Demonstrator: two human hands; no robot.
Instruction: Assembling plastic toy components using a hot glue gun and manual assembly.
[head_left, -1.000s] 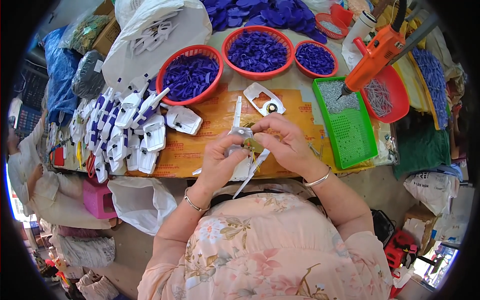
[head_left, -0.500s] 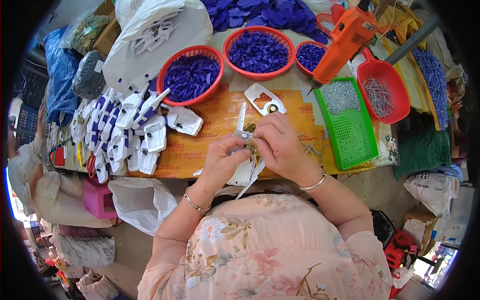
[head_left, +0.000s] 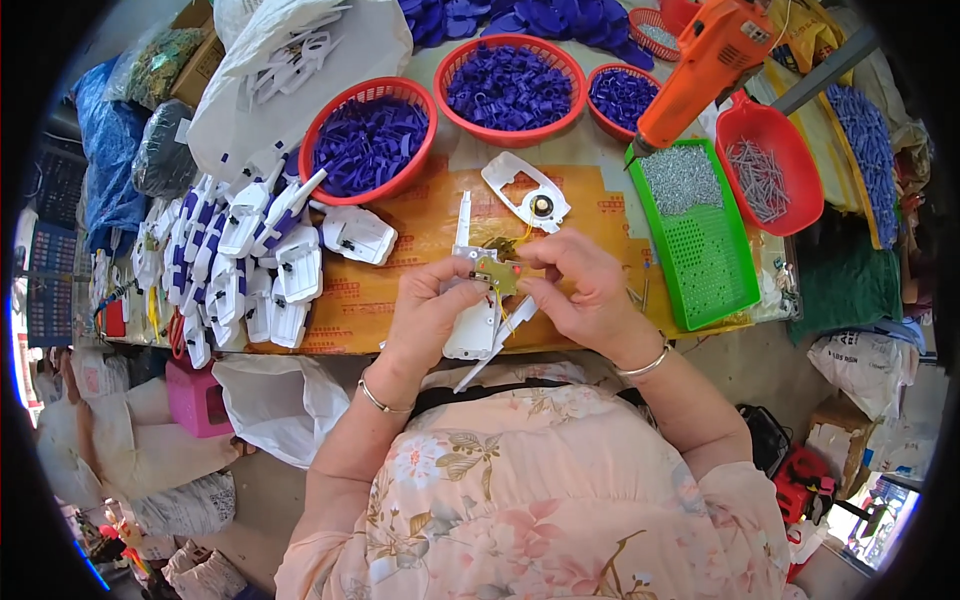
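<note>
My left hand [head_left: 428, 305] pinches the left end of a small yellow-green circuit board [head_left: 497, 276], thumb in front. Thin yellow wires and a small red part show at the board. Beneath it lies a long white plastic housing [head_left: 470, 335] near the table's front edge, with a narrow white strip [head_left: 500, 345] slanting beside it. At the board's right end is my right hand [head_left: 580, 295], its thumb and index finger curved and apart, with nothing visible gripped. Just beyond my hands, a white cover [head_left: 515, 185] with an oval opening holds a round metal-and-black part [head_left: 542, 207].
Several white-and-purple housings [head_left: 240, 255] are heaped left. Red baskets [head_left: 430, 120] of purple parts stand behind. An orange power screwdriver [head_left: 700, 70] hangs above a green screw tray [head_left: 735, 270], beside a red scoop [head_left: 812, 200] of long screws. Another person [head_left: 100, 430] is at far left.
My right hand's fingers have parted and drawn slightly right, so the circuit board shows more fully. My left hand still holds it. The view has shifted slightly.
</note>
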